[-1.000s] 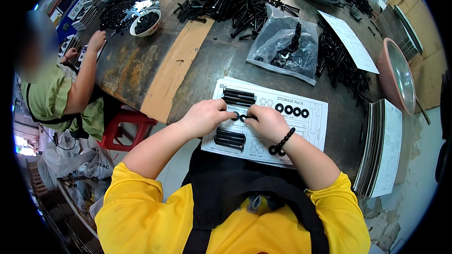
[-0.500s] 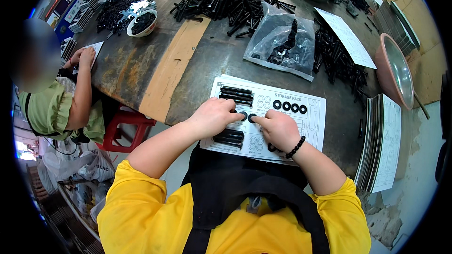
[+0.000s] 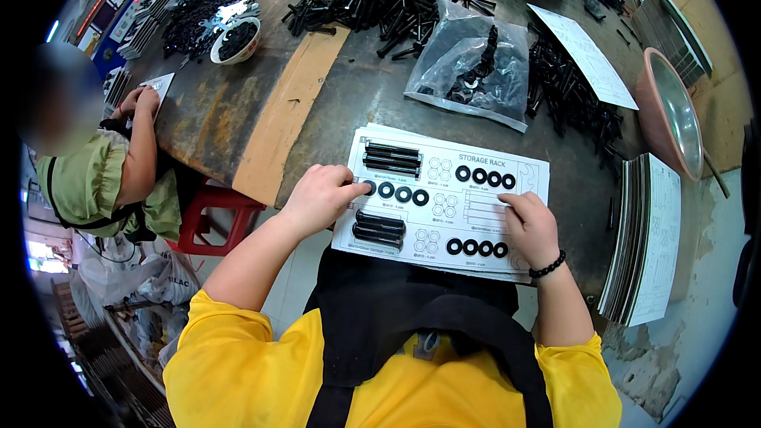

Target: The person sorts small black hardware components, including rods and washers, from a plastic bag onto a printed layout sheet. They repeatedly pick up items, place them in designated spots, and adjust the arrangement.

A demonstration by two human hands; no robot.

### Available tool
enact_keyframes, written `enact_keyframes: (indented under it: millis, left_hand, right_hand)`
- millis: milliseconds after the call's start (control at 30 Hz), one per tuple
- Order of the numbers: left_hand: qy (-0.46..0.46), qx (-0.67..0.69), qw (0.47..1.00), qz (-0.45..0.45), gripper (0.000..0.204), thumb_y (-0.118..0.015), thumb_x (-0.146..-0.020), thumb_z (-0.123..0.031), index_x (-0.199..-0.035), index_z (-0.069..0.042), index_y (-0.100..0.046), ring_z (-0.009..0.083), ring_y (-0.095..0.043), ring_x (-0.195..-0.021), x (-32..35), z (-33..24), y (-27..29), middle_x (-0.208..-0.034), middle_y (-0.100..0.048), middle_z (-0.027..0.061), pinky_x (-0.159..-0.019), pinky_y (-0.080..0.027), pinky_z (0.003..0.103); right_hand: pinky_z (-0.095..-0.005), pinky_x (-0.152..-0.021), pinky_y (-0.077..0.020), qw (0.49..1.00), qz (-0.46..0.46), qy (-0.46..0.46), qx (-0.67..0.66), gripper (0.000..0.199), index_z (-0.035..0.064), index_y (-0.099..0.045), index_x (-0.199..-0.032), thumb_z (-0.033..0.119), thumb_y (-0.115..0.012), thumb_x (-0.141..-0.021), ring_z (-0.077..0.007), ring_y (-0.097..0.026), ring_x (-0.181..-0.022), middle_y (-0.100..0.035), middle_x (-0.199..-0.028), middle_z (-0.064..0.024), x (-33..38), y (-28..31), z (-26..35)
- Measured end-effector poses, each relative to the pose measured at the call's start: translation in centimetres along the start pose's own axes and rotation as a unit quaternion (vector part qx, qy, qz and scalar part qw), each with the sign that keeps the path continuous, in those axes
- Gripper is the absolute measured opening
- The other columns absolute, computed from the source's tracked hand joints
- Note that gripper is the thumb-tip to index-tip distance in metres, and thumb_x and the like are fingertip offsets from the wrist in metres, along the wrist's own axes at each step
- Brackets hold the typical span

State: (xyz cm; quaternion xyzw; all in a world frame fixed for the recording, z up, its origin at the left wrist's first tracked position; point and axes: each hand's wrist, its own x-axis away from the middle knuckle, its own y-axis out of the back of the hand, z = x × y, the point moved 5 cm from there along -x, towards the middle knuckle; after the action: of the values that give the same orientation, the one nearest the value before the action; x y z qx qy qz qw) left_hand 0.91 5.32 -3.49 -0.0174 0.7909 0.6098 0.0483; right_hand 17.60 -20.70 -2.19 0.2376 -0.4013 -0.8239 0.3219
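Observation:
A printed card [image 3: 483, 228] lies on a stack of cards at the table's near edge. Long black bolts [image 3: 391, 160] line its upper left, and more black bolts [image 3: 377, 230] sit lower left. Rows of black washers [image 3: 479, 176] rest at upper right and lower right. Another washer row [image 3: 403, 194] crosses the left middle. My left hand [image 3: 319, 196] has its thumb and forefinger closed at the leftmost washer [image 3: 369, 189] of that row. My right hand [image 3: 533, 226] hovers over or touches the card's right side, forefinger stretched out, with nothing visible in it.
Beyond the card are a clear plastic bag [image 3: 474, 71] of black parts and heaps of black bolts [image 3: 369, 4]. Stacked cards [image 3: 642, 242] and a pink-rimmed basin [image 3: 646, 115] stand at right. A co-worker [image 3: 119, 162] sits at left near a red stool [image 3: 208, 218].
My hands have moved apart, left hand leftward and right hand rightward. The middle washers now show as a spaced row, and the lower-right washers are uncovered.

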Motion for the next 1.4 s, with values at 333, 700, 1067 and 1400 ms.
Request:
enact_keyframes:
  millis: [333, 700, 1067, 1400]
  left_hand:
    - [-0.022, 0.021, 0.999, 0.012, 0.041, -0.059, -0.068, 0.002, -0.104, -0.016, -0.062, 0.0233, -0.055, -0.083, -1.7, -0.9, 0.9, -0.086, -0.054, 0.0068, -0.073, -0.042, 0.034]
    - [0.353, 0.320, 0.879, -0.013, 0.038, -0.068, -0.072, -0.007, -0.107, 0.001, -0.055, 0.0135, -0.055, -0.067, 8.0, -0.8, -2.6, -0.080, -0.057, 0.0071, -0.063, -0.046, 0.026]
    - [0.456, 0.539, 0.696, -0.128, 0.024, -0.055, -0.084, -0.004, -0.106, 0.003, -0.051, 0.0103, -0.054, -0.070, 11.0, 0.2, -4.5, -0.083, -0.055, 0.0046, -0.059, -0.046, 0.023]
    - [0.481, 0.365, 0.699, -0.383, 0.018, -0.045, -0.091, -0.012, -0.102, -0.002, -0.055, 0.0083, -0.049, -0.074, 19.8, 13.5, -3.1, -0.082, -0.056, 0.0020, -0.065, -0.041, 0.023]
  right_hand:
    - [-0.0346, -0.080, -0.0479, 0.993, -0.091, -0.078, 0.021, 0.023, 0.0053, -0.060, -0.099, 0.003, -0.052, -0.077, -0.0303, -0.058, -0.096, -0.056, -0.112, -0.0155, 3.6, 2.2, -5.4]
    - [-0.0191, -0.058, -0.0412, 0.859, -0.048, -0.285, -0.422, 0.026, -0.0022, -0.055, -0.109, 0.003, -0.049, -0.085, -0.0059, -0.050, -0.062, -0.059, -0.099, -0.0065, 4.6, 1.4, -8.9]
    - [-0.0237, -0.056, -0.0483, 0.720, -0.008, -0.309, -0.622, 0.021, -0.0026, -0.051, -0.106, 0.005, -0.043, -0.089, -0.0152, -0.059, -0.072, -0.054, -0.117, -0.0141, 3.7, 1.5, -7.7]
    - [-0.0323, -0.077, -0.0512, 0.574, 0.184, -0.294, -0.741, 0.024, -0.0034, -0.048, -0.110, 0.005, -0.047, -0.088, -0.0254, -0.053, -0.100, -0.049, -0.113, -0.0151, -2.3, -8.2, 2.2]
